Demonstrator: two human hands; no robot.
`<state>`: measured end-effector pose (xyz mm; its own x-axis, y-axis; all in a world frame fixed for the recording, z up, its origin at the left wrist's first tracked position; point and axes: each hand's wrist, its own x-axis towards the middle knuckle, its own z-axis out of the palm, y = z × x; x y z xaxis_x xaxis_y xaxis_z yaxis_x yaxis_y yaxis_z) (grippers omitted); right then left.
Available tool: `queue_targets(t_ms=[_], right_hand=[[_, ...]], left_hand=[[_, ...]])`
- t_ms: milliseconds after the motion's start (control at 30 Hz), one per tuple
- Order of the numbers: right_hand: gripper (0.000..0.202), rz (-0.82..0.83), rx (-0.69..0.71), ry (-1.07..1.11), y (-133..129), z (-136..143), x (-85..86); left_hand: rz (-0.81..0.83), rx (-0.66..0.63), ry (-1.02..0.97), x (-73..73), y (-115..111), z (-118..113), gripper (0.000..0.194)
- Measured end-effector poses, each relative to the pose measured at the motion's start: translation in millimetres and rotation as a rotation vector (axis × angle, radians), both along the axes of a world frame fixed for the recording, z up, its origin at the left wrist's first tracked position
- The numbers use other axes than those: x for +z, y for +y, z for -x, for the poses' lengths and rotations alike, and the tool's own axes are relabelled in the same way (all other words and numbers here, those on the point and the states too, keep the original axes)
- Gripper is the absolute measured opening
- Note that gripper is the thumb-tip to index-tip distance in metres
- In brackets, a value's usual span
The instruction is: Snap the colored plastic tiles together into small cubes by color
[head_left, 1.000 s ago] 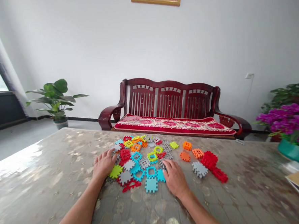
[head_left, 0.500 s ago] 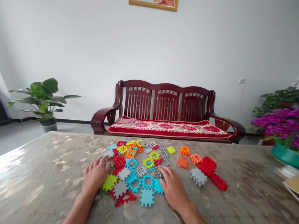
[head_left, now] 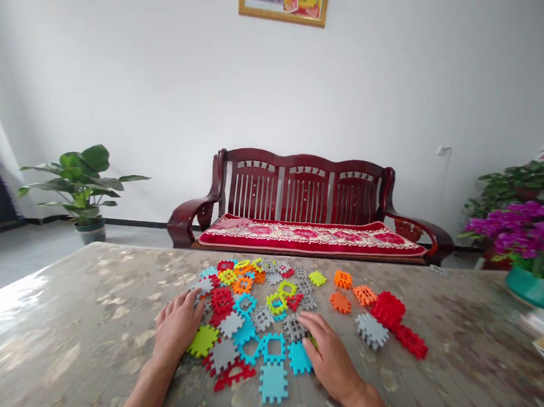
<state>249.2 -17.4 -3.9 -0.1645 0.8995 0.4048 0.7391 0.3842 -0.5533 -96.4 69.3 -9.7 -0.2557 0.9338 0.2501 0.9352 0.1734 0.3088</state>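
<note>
Many toothed pieces (head_left: 244, 333) — bench (head_left: 304, 187), plant (head_left: 81, 185) beyond

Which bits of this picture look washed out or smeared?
Head view: bright glare whitens the tabletop at far left; head view: its near part looks softly smeared; head view: the coloured pieces and wooden bench read fairly clearly.

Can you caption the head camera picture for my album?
Left hand and right hand by colorful toy tiles on a table.

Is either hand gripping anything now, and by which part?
No hold shows: the left hand and right hand are palm-down at the pile of multicoloured, toothed plastic tiles; anything beneath them is hidden.
</note>
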Motion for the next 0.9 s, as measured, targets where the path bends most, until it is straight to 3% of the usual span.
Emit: queue_targets(t_ms=[233, 433, 500, 733, 900], right_hand=[[0.062, 0.113, -0.157, 0.236, 6, -15, -12.7], [0.078, 0.282, 0.146, 0.22, 1, -41, 2.2], [0.08, 0.267, 0.153, 0.116, -1, -45, 7.9], [0.068, 0.239, -0.022, -0.046, -4, -38, 15.2], [0.034, 0.126, 0.019, -0.111, -9, -34, 24.7]], left_hand=[[0.005, -0.017, -0.025, 0.7, 0, 2, 0.049], [0.019, -0.018, -0.03, 3.5, -1, 2, 0.051], [0.018, -0.017, -0.028, 5.2, -2, 0, 0.051], [0.01, -0.017, -0.05, 8.9, -5, -2, 0.05], [0.02, -0.025, -0.046, 8.8, -5, -1, 0.049]])
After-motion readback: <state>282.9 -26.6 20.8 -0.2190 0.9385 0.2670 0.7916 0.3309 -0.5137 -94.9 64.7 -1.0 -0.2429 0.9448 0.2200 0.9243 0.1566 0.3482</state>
